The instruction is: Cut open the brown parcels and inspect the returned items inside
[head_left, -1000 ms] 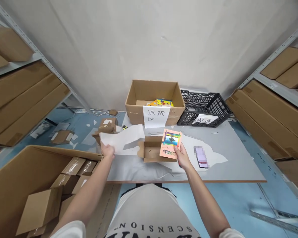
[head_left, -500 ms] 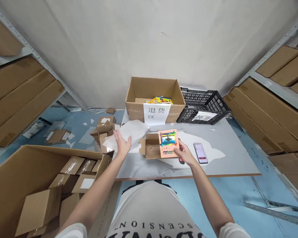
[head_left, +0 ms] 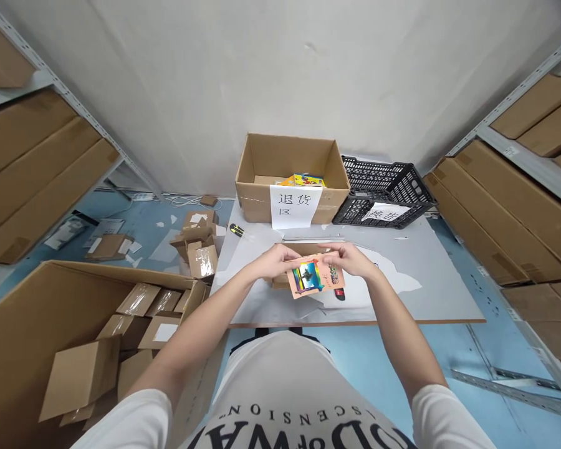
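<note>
Head view, read from left to right: a large open carton is seen on the floor at the left, filled with small cardboard boxes. More small boxes and paper scraps are scattered on the blue floor beside the tabletop. Over the near middle of the tabletop a pink card with a colourful printed picture is held by both hands, tilted and slightly above the surface. The left hand is closed on the card's upper left edge, thumb and fingers pinched together. The right hand is closed on the card's upper right edge in the same way, so each grip is nearly shut, with only the card between the fingers. A small opened cardboard box is partly hidden behind the hands and the card. At the back of the tabletop an open cardboard box with a white paper label is placed, colourful items lying inside it. Just beside it to the right a black plastic crate is set, also labelled. Shelves with flat brown cartons are seen along the right.
</note>
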A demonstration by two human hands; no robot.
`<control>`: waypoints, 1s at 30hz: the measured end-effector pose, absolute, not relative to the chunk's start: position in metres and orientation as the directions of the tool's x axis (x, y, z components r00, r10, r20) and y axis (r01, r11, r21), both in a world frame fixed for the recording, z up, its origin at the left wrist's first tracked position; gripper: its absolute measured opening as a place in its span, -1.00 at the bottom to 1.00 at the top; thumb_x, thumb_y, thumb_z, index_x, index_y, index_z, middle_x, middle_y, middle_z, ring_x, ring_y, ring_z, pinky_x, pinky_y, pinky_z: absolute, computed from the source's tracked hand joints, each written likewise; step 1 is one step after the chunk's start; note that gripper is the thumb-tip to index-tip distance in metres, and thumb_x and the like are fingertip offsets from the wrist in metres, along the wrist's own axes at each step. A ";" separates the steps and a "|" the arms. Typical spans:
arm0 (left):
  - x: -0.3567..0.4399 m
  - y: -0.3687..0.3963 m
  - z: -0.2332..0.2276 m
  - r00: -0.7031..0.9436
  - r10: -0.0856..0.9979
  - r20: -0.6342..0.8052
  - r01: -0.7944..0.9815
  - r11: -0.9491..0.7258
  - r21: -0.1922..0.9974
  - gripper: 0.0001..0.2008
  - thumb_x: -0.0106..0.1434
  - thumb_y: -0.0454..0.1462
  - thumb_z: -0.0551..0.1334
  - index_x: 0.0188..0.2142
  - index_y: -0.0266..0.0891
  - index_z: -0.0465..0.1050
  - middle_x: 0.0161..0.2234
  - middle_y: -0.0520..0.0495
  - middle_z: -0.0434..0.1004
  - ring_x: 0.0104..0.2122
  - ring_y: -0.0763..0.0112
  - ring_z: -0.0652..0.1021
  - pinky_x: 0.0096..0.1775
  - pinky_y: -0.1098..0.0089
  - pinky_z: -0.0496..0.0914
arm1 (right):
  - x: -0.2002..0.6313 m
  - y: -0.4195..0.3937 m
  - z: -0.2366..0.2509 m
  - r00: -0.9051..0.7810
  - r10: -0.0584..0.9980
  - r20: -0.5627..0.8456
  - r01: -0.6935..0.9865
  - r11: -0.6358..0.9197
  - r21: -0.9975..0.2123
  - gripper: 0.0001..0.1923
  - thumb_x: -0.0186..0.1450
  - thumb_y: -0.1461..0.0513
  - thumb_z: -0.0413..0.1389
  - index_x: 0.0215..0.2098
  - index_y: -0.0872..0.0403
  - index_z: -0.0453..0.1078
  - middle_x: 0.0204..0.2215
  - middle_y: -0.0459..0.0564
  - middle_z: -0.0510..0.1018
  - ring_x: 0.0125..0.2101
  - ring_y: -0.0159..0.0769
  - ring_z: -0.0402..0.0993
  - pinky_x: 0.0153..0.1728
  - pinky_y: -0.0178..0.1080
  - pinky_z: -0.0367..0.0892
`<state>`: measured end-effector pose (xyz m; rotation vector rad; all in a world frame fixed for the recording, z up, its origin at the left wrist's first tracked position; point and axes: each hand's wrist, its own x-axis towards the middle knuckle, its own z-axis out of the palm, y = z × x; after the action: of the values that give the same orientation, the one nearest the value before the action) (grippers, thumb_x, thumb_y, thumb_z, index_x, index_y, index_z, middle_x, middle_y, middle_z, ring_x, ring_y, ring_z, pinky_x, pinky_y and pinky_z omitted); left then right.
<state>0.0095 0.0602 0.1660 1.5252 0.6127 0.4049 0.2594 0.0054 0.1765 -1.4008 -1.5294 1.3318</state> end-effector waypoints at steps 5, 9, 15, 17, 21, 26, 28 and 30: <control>0.011 0.038 0.135 0.560 0.796 -0.230 -0.110 0.347 0.931 -0.56 0.03 -0.06 0.36 -0.16 -0.29 0.54 -0.28 -0.17 0.61 -0.30 0.25 0.59 -0.31 0.36 0.46 | 0.255 -0.005 0.157 0.169 0.982 -0.078 -0.034 -0.073 -0.997 -0.30 0.15 -0.17 0.06 0.12 0.03 0.27 -0.06 0.15 0.52 -0.13 -0.12 0.50 -0.12 -0.09 0.38; 0.020 0.012 0.118 0.403 0.866 -0.297 -0.346 0.444 0.826 -0.55 -0.01 -0.09 0.39 -0.15 -0.28 0.52 -0.26 -0.15 0.60 -0.28 0.31 0.59 -0.21 0.31 0.47 | 0.227 -0.030 0.126 0.062 0.983 -0.173 -0.183 -0.159 -0.970 -0.32 0.09 -0.16 0.15 0.06 0.00 0.31 -0.07 0.13 0.53 -0.15 -0.07 0.52 -0.14 -0.06 0.41; 0.028 -0.005 0.110 0.317 0.887 -0.336 -0.417 0.448 0.791 -0.53 0.02 -0.07 0.37 -0.12 -0.28 0.51 -0.20 -0.16 0.59 -0.26 0.32 0.58 -0.20 0.32 0.47 | 0.204 -0.044 0.114 0.150 0.963 -0.225 -0.230 -0.187 -0.955 -0.44 0.05 -0.07 0.24 -0.09 0.06 0.42 -0.27 0.03 0.62 -0.25 -0.09 0.55 -0.24 -0.07 0.46; 0.027 -0.003 0.109 0.304 0.894 -0.330 -0.407 0.435 0.803 -0.51 0.01 -0.08 0.38 -0.09 -0.27 0.50 -0.20 -0.17 0.59 -0.26 0.31 0.59 -0.20 0.33 0.46 | 0.208 -0.042 0.116 0.148 0.962 -0.228 -0.247 -0.187 -0.951 -0.48 0.06 -0.04 0.25 -0.10 0.07 0.44 -0.28 0.02 0.62 -0.30 -0.12 0.56 -0.29 -0.11 0.47; 0.025 0.002 0.106 0.318 0.894 -0.314 -0.352 0.419 0.837 -0.46 -0.03 -0.11 0.41 -0.06 -0.29 0.49 -0.18 -0.22 0.59 -0.23 0.22 0.59 -0.18 0.27 0.46 | 0.217 -0.041 0.116 0.129 0.967 -0.218 -0.254 -0.180 -0.950 -0.55 0.06 -0.01 0.25 -0.16 0.04 0.48 -0.30 -0.01 0.62 -0.33 -0.18 0.57 -0.35 -0.20 0.47; 0.030 0.002 0.099 0.248 0.940 -0.234 -0.280 0.301 0.911 -0.43 0.00 -0.09 0.38 -0.02 -0.32 0.47 -0.06 -0.28 0.52 -0.07 0.09 0.53 -0.02 0.11 0.39 | 0.219 -0.043 0.111 0.167 0.969 -0.183 -0.242 -0.140 -0.960 -0.59 0.06 0.02 0.26 -0.18 0.04 0.48 -0.33 -0.03 0.62 -0.34 -0.24 0.56 -0.29 -0.22 0.46; 0.032 -0.003 0.100 0.197 0.972 -0.126 -0.198 0.166 0.966 -0.47 0.03 -0.10 0.36 -0.03 -0.30 0.47 0.06 -0.27 0.42 0.07 0.05 0.42 0.08 0.08 0.29 | 0.218 -0.042 0.109 0.217 0.961 -0.172 -0.233 -0.120 -0.965 -0.59 0.06 0.03 0.26 -0.18 0.06 0.47 -0.38 -0.03 0.62 -0.37 -0.26 0.55 -0.29 -0.21 0.46; 0.033 -0.011 0.105 0.201 0.979 -0.018 -0.071 0.033 0.997 -0.53 0.10 -0.13 0.31 0.00 -0.24 0.46 0.16 -0.22 0.29 0.17 0.06 0.29 0.16 0.08 0.18 | 0.217 -0.041 0.108 0.268 0.949 -0.163 -0.212 -0.107 -0.971 -0.60 0.07 0.04 0.26 -0.19 0.08 0.46 -0.41 -0.04 0.62 -0.41 -0.27 0.55 -0.32 -0.21 0.47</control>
<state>0.0333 -0.0110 0.1048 1.2251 1.0189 1.0762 0.2165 -0.0413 0.1076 -1.2830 -0.7862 1.1769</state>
